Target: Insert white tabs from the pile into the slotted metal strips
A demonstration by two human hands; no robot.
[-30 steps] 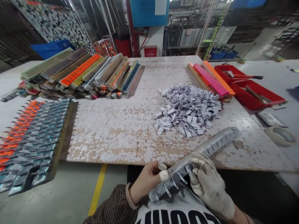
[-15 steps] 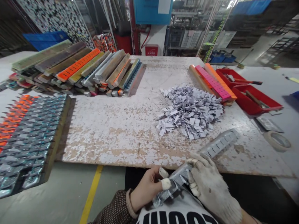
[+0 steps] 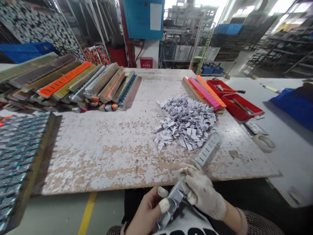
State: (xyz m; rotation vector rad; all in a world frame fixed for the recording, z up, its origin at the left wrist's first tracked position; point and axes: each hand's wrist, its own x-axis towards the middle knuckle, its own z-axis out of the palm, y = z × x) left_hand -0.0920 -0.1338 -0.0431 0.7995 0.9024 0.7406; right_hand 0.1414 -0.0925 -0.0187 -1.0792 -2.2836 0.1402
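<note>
A long grey slotted bar slants from my lap over the table's front edge, its far end beside the heap of tags. Thin dark slits run along its far part. Several pale flat pieces stick out of its near part, between my hands. My left hand, bare except for white covers on the thumb and a fingertip, is closed round the near end. My right hand, in a whitish work glove, grips the bar farther up with curled fingers. Whether a loose tag is in the right fingers is hidden.
A heap of small white-grey tags lies beyond my hands. Pink and orange bars, red trays and a tape roll are at the right. Many slotted bars are stacked at the back left; filled bars stand nearer.
The view has turned right, so the table's things appear farther left. The bar now points more steeply away from me. Both hands stay on it.
</note>
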